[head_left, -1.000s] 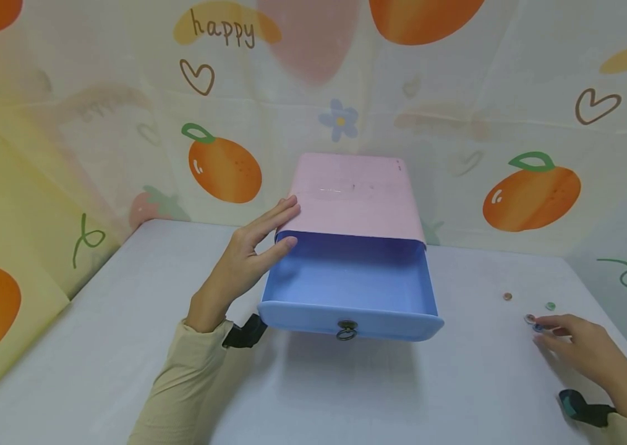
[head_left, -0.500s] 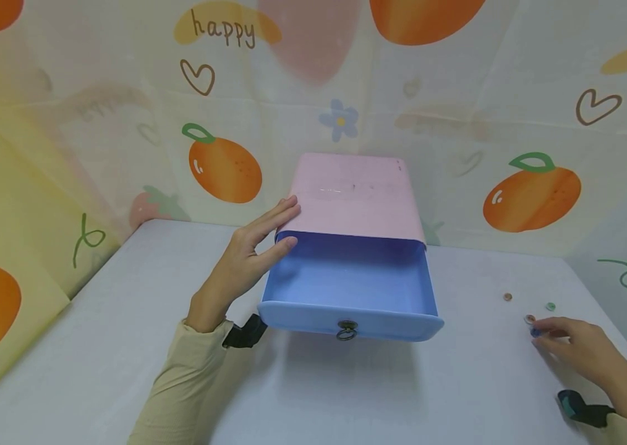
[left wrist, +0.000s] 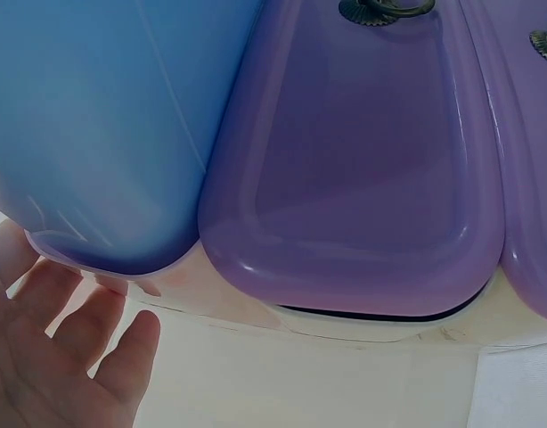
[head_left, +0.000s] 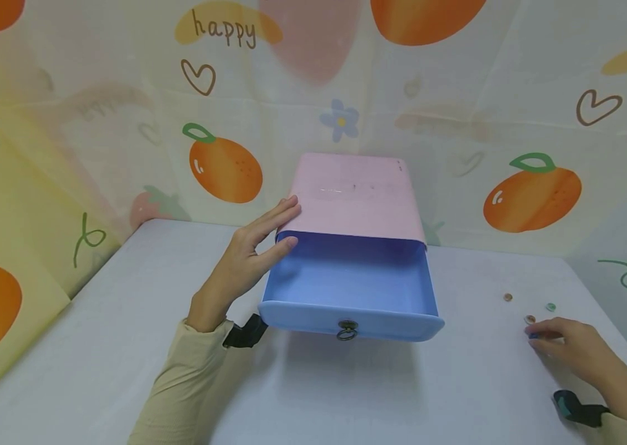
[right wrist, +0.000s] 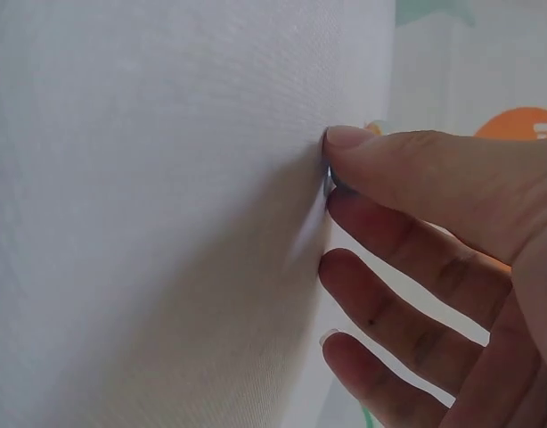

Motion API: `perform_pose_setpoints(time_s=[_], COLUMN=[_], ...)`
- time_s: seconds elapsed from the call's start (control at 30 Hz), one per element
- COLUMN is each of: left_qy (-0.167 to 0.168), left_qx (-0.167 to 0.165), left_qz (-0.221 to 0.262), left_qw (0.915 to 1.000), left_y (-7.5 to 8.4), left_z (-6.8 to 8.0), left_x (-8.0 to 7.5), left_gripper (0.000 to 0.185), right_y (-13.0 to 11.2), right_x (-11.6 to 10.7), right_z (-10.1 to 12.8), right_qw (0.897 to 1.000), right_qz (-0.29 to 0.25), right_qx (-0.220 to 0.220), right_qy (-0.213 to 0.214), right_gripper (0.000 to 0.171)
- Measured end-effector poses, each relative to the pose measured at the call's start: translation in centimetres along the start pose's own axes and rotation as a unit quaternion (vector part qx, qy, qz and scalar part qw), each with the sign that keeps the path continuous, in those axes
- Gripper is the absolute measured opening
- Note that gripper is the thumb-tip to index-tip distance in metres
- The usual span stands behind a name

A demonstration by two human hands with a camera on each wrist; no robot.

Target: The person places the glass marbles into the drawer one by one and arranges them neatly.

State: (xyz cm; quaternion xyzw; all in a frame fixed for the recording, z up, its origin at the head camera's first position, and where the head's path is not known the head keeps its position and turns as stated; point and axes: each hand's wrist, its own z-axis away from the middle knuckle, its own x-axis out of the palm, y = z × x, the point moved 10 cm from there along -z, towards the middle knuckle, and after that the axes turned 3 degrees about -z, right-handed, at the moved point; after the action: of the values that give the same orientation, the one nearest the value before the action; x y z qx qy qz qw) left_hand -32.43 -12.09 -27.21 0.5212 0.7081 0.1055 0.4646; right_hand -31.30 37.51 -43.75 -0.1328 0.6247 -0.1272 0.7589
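A pink-topped drawer cabinet [head_left: 355,194] stands at the middle of the table with its light blue drawer [head_left: 349,284] pulled out and nothing visible inside. My left hand [head_left: 238,262] rests against the cabinet's left side, fingers extended, thumb beside the drawer opening. Over at the right, my right hand [head_left: 586,352] pinches a small shiny blue piece [head_left: 533,335] between thumb and index finger, down at the cloth. Most of that piece is hidden by the fingertips. Around it lie a brownish round piece [head_left: 530,319], an orange-brown one [head_left: 507,297] and a green one [head_left: 551,307].
Below the blue drawer, the left wrist view shows closed purple drawers [left wrist: 371,169] with dark metal ring pulls. A white cloth [head_left: 480,383] covers the table. Behind the cabinet hangs a fruit-printed backdrop [head_left: 430,80].
My right hand has shifted slightly left and its fingertips have closed over the blue piece, which shows less now. The left hand and the drawer have stayed put.
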Motion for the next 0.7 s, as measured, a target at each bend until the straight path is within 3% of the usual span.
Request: perform_pose_setpoints(time_s=[0.7], left_qy=[-0.002], left_qx=[0.000], left_qz=[-0.001], left_qw=[1.0000], left_y=[0.1], left_z=[0.0], left_x=[0.2], left_gripper=[0.051], right_y=[-2.0], right_x=[-0.9], right_z=[0.5], right_qw=[0.999], right_qz=[-0.015], right_qx=[-0.030], right_qy=[0.034], right_gripper=[0.037])
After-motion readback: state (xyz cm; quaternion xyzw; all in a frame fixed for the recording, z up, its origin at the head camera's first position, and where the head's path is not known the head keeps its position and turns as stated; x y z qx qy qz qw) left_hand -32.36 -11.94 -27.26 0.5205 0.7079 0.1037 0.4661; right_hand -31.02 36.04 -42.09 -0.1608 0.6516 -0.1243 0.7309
